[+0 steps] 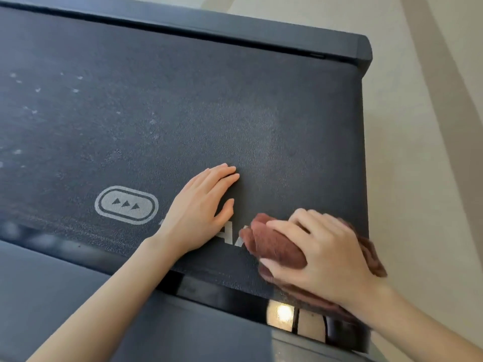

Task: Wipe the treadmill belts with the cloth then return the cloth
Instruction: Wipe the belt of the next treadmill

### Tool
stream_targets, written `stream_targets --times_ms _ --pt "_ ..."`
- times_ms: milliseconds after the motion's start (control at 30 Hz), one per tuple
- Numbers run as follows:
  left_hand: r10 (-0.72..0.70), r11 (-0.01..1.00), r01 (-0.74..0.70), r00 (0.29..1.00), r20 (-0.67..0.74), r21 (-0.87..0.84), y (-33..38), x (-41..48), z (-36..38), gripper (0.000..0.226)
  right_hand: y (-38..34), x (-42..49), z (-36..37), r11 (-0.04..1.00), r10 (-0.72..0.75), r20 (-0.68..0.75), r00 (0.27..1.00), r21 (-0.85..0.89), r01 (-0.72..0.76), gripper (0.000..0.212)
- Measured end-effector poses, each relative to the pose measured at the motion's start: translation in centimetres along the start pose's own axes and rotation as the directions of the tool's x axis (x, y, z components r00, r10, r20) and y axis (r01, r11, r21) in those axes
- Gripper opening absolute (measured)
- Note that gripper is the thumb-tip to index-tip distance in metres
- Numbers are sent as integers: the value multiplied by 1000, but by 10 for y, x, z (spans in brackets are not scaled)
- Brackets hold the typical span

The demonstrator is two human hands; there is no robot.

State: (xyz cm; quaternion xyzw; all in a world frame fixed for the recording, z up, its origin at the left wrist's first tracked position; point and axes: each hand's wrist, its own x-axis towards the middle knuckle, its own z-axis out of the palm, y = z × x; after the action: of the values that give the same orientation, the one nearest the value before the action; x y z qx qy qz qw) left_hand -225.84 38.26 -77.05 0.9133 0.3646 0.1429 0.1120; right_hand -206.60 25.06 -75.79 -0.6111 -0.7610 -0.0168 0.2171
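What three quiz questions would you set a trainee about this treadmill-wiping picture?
1. True or false: the left hand lies flat on the treadmill belt, fingers straight.
2. What does the right hand grip? A) a spray bottle B) a reddish-brown cloth C) nothing
3. How many small triangles sit inside the oval mark printed on the belt?
Key: 1 true; 2 B; 3 three.
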Motion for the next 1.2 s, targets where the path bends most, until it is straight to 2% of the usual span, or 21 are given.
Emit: stream_targets --times_ms 67,133,267,333,433,533,600,667,767,833,900,967,1033,1100,1200 --pt "37 997 -42 997 72 64 -9 -5 -7 47 34 49 7 998 -14 -28 1000 -60 12 46" --pt "52 987 -71 990 134 144 -21 -17 -17 50 72 105 15 986 82 -76 994 -139 -92 49" --pt "-94 987 83 993 77 139 -33 -47 -29 50 108 165 37 923 322 -92 942 -193 -334 58" --pt "-140 985 133 989 56 111 -32 -52 -28 50 97 161 42 907 346 -107 932 -214 -362 55" --pt "-146 983 137 987 66 124 -31 -50 -27 51 56 126 39 943 260 -55 964 -198 -266 49" --pt "-153 979 141 985 76 146 -32 -52 -25 51 -5 65 30 994 31 -30 999 -100 -34 42" --pt "-163 975 149 984 74 167 -30 -52 -24 51 -39 25 26 988 -156 0 988 -7 156 40" --pt "-163 970 146 984 76 193 -28 -52 -24 51 -45 14 24 955 -288 39 957 80 284 40" --pt "-160 968 139 984 84 210 -26 -52 -24 51 -13 47 26 945 -323 67 944 77 318 42" --pt "-156 968 133 983 92 214 -26 -53 -24 50 22 88 31 968 -246 51 968 -42 248 46" --pt "-144 968 120 985 96 219 -26 -53 -24 50 62 136 39 991 -50 -18 999 -124 48 49" --pt "-138 970 116 987 89 215 -26 -53 -24 50 94 174 46 977 153 -74 986 -137 -162 51" --pt "-133 972 114 988 79 207 -26 -53 -24 50 106 193 54 941 279 -109 954 -169 -294 52" --pt "-119 973 102 990 74 206 -27 -53 -24 49 99 193 62 916 308 -155 939 -220 -337 52" --pt "-60 969 31 992 111 245 -35 -54 -28 49 67 172 62 932 263 -158 952 -213 -293 51"
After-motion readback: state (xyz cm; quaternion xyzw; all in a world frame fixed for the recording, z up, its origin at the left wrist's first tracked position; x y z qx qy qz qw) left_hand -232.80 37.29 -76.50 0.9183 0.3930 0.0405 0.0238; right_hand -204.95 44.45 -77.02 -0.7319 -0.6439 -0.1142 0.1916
